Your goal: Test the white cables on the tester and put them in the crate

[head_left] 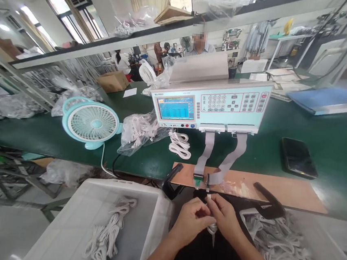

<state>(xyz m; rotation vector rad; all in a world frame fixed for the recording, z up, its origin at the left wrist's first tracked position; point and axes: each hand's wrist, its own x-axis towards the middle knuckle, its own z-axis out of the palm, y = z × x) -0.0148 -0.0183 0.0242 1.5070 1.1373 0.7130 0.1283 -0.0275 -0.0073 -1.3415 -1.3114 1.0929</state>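
Observation:
My right hand pinches the white plug end of a coiled white cable, just below the right connector board. Close beside it, my left hand is closed on the same cable, its fingertips meeting those of the right. Part of the coil hangs below the hands; the rest is hidden by the fingers. Two small connector boards stick out at the bench edge: a green one on the left and a dark one on the right. Grey ribbon cables link them to a white tester with a lit screen.
A white bin with bundled cables stands at lower left; another heap of cables fills a bin at right. Black clamps grip a wooden board. A fan, a bagged cable bundle and a phone lie on the bench. A person sits beyond.

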